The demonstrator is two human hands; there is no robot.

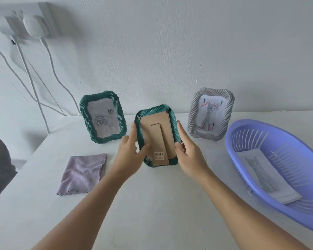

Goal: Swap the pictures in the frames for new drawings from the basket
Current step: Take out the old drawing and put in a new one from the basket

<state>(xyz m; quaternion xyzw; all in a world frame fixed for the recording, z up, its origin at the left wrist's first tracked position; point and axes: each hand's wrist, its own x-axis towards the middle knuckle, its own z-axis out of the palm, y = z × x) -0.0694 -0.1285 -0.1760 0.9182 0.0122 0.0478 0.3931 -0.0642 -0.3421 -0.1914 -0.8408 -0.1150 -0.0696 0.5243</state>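
Bare forearms reach in from the near edge over the white worktop, and both hands hold a green frame between them, its back turned to the camera. The left hand lies along the frame's left edge with fingers nearly straight and the thumb pressed onto the brown backing board; the right hand grips the right edge, fingers along the side and the thumb curled onto the board. That board is flat cardboard with a long folded stand strip down its middle and a small barcode label near the bottom; the frame's rim is ribbed in a twisted rope pattern. Just left of it, near the wall, a second green frame of the same ribbed make stands upright, showing a grey rose picture. To the right a white ribbed frame stands tilted back, holding a grey cat picture with red marks. Nearer on the left, a lilac cloth, soft and frilled at its hem, lies flat with bare worktop around it. At the far right, a lavender plastic basket, oval with slotted sides, holds a stack of paper drawings, a pale cat on top. White cables hang down the wall from plugs at upper left.
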